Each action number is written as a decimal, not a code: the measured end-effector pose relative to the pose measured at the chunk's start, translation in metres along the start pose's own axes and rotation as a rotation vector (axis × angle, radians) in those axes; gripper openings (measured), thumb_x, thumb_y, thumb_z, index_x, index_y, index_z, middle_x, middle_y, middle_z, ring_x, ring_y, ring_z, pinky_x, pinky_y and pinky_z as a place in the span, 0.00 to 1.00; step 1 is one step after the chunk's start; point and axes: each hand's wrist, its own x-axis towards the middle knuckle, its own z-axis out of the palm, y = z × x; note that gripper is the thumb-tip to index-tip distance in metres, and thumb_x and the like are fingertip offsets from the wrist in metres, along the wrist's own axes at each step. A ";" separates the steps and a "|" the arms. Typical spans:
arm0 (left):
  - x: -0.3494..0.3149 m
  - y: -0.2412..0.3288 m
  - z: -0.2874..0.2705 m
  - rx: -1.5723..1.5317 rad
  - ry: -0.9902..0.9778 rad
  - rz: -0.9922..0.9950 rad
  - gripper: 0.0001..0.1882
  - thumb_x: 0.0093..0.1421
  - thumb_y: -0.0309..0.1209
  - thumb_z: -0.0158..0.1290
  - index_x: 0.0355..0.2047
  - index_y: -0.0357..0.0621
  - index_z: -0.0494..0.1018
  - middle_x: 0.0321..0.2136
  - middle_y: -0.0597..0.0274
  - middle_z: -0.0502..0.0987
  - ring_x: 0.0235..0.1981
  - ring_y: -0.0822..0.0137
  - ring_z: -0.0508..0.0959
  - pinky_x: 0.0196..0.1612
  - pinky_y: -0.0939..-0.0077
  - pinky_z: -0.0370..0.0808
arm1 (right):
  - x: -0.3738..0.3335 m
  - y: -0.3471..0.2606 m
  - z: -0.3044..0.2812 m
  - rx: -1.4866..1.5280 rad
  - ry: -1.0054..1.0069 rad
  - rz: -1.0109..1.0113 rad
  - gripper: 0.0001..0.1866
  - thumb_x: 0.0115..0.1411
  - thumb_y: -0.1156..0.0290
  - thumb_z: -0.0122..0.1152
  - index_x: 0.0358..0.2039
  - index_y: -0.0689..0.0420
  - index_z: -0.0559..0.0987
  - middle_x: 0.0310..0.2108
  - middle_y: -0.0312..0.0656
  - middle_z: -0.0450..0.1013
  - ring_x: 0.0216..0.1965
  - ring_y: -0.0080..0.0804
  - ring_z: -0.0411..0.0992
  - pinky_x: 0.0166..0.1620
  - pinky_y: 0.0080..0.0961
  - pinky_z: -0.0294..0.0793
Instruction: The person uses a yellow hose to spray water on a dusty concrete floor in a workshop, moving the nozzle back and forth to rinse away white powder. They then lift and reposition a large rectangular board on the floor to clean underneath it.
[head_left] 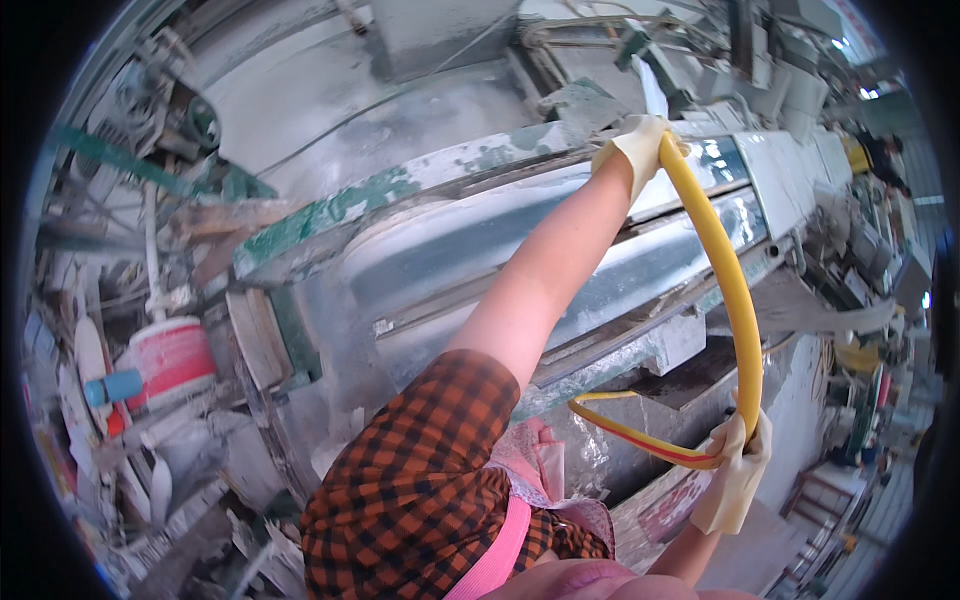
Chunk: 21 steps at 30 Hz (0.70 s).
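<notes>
A yellow hose [737,300] runs in an arc between my two gloved hands. My left hand [640,150], in a cream rubber glove, is closed round its upper end, stretched out over the machine bed [440,255]. A whitish streak, apparently water, [651,88] leaves just beyond that hand. Lower and nearer to me on the right, my right hand [738,470], gloved alike, grips the hose further along. From there the hose bends left below the bed's edge. The bed has long, wet-looking grey surfaces with white residue. The hose nozzle, if any, is hidden by the left glove.
A worn green and white beam [390,190] borders the bed's far side. At left stand a red and white bucket [172,362] and a blue cylinder [114,387], amid heaped scraps [170,500]. Another person [882,160] is at the far right.
</notes>
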 end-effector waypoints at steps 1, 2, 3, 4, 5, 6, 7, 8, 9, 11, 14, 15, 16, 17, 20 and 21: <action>-0.003 0.010 -0.008 -0.007 -0.013 0.006 0.15 0.69 0.32 0.42 0.44 0.29 0.67 0.35 0.42 0.78 0.35 0.48 0.82 0.38 0.54 0.80 | 0.000 -0.002 0.004 -0.008 -0.004 -0.013 0.19 0.67 0.66 0.59 0.53 0.65 0.76 0.22 0.34 0.70 0.20 0.17 0.66 0.25 0.16 0.65; -0.012 0.019 -0.021 0.009 0.006 0.111 0.14 0.69 0.32 0.43 0.44 0.29 0.67 0.34 0.42 0.77 0.33 0.47 0.82 0.35 0.54 0.80 | 0.003 -0.005 0.009 -0.028 -0.021 -0.017 0.19 0.67 0.66 0.59 0.53 0.65 0.76 0.22 0.34 0.70 0.20 0.16 0.65 0.25 0.16 0.65; -0.025 0.025 -0.033 0.050 0.058 0.199 0.13 0.69 0.31 0.44 0.44 0.30 0.68 0.33 0.42 0.77 0.31 0.47 0.82 0.33 0.54 0.80 | 0.008 -0.008 0.015 -0.009 -0.078 -0.047 0.19 0.67 0.65 0.59 0.53 0.65 0.76 0.22 0.34 0.70 0.21 0.16 0.65 0.26 0.16 0.64; -0.037 0.034 -0.042 -0.120 0.143 0.250 0.12 0.69 0.30 0.44 0.43 0.31 0.68 0.32 0.43 0.77 0.28 0.48 0.82 0.30 0.55 0.80 | 0.010 -0.014 0.020 -0.008 -0.125 -0.056 0.19 0.67 0.65 0.59 0.53 0.65 0.76 0.22 0.34 0.70 0.21 0.16 0.64 0.26 0.16 0.64; -0.050 0.048 -0.058 -0.117 0.172 0.247 0.12 0.70 0.32 0.43 0.42 0.33 0.69 0.32 0.45 0.77 0.28 0.50 0.82 0.31 0.57 0.81 | 0.012 -0.021 0.024 -0.011 -0.156 -0.064 0.19 0.67 0.65 0.58 0.53 0.65 0.76 0.22 0.34 0.70 0.21 0.16 0.64 0.26 0.16 0.64; -0.063 0.065 -0.076 -0.113 0.227 0.302 0.13 0.70 0.33 0.43 0.42 0.33 0.69 0.31 0.46 0.77 0.28 0.51 0.82 0.32 0.57 0.81 | 0.014 -0.028 0.031 -0.028 -0.216 -0.080 0.20 0.68 0.65 0.58 0.54 0.65 0.76 0.23 0.34 0.70 0.22 0.16 0.64 0.27 0.15 0.63; -0.076 0.079 -0.094 -0.115 0.258 0.369 0.13 0.70 0.34 0.42 0.42 0.34 0.69 0.31 0.47 0.77 0.28 0.52 0.82 0.32 0.57 0.81 | 0.016 -0.034 0.040 -0.030 -0.236 -0.085 0.20 0.67 0.65 0.59 0.54 0.65 0.76 0.23 0.33 0.70 0.23 0.16 0.64 0.27 0.15 0.63; -0.089 0.089 -0.111 -0.181 0.300 0.435 0.13 0.71 0.34 0.41 0.40 0.35 0.69 0.30 0.48 0.77 0.27 0.53 0.81 0.33 0.58 0.80 | 0.019 -0.041 0.050 -0.035 -0.257 -0.090 0.20 0.67 0.64 0.59 0.53 0.65 0.76 0.23 0.33 0.70 0.23 0.15 0.64 0.27 0.15 0.63; -0.106 0.101 -0.134 -0.114 0.298 0.522 0.13 0.70 0.34 0.41 0.41 0.36 0.68 0.28 0.49 0.76 0.26 0.54 0.81 0.32 0.59 0.80 | 0.021 -0.048 0.062 -0.039 -0.276 -0.095 0.20 0.67 0.64 0.59 0.53 0.65 0.76 0.24 0.33 0.69 0.23 0.15 0.64 0.27 0.14 0.63; -0.136 0.128 -0.172 -0.166 0.401 0.577 0.15 0.70 0.37 0.42 0.41 0.35 0.69 0.29 0.47 0.78 0.28 0.54 0.81 0.33 0.57 0.79 | 0.023 -0.059 0.089 -0.072 -0.297 -0.131 0.18 0.68 0.64 0.59 0.52 0.62 0.77 0.22 0.32 0.70 0.19 0.13 0.62 0.23 0.12 0.60; -0.187 0.157 -0.224 -0.135 0.534 0.631 0.16 0.69 0.37 0.43 0.39 0.34 0.70 0.30 0.45 0.80 0.30 0.54 0.81 0.35 0.59 0.79 | 0.018 -0.079 0.118 -0.078 -0.440 -0.180 0.19 0.65 0.64 0.63 0.50 0.65 0.78 0.24 0.33 0.70 0.22 0.15 0.64 0.25 0.14 0.62; -0.201 0.165 -0.236 -0.164 0.574 0.619 0.15 0.69 0.36 0.43 0.39 0.34 0.71 0.31 0.45 0.80 0.31 0.54 0.82 0.36 0.60 0.79 | 0.015 -0.085 0.126 -0.091 -0.478 -0.171 0.19 0.65 0.64 0.63 0.50 0.65 0.78 0.24 0.33 0.70 0.22 0.14 0.63 0.25 0.14 0.62; -0.215 0.168 -0.245 -0.148 0.631 0.598 0.15 0.69 0.36 0.43 0.39 0.34 0.71 0.31 0.45 0.80 0.31 0.55 0.82 0.36 0.61 0.79 | 0.012 -0.090 0.135 -0.092 -0.517 -0.171 0.19 0.65 0.65 0.63 0.50 0.65 0.78 0.24 0.33 0.70 0.22 0.14 0.63 0.25 0.14 0.62; -0.228 0.169 -0.253 -0.133 0.677 0.595 0.15 0.69 0.35 0.42 0.39 0.34 0.72 0.32 0.45 0.81 0.31 0.55 0.82 0.36 0.61 0.79 | 0.008 -0.095 0.141 -0.065 -0.574 -0.188 0.18 0.65 0.65 0.63 0.50 0.65 0.78 0.24 0.32 0.70 0.21 0.14 0.63 0.25 0.14 0.62; -0.253 0.172 -0.262 -0.138 0.706 0.556 0.16 0.69 0.34 0.41 0.39 0.33 0.72 0.33 0.47 0.81 0.32 0.56 0.82 0.38 0.64 0.79 | -0.001 -0.104 0.153 -0.104 -0.584 -0.172 0.18 0.65 0.66 0.63 0.50 0.66 0.77 0.23 0.33 0.70 0.20 0.14 0.63 0.24 0.15 0.62; -0.257 0.170 -0.261 -0.149 0.694 0.528 0.16 0.69 0.34 0.41 0.39 0.33 0.73 0.33 0.47 0.81 0.32 0.57 0.82 0.38 0.65 0.79 | -0.004 -0.105 0.154 -0.122 -0.569 -0.152 0.18 0.66 0.66 0.63 0.50 0.66 0.77 0.23 0.33 0.70 0.20 0.14 0.63 0.24 0.15 0.62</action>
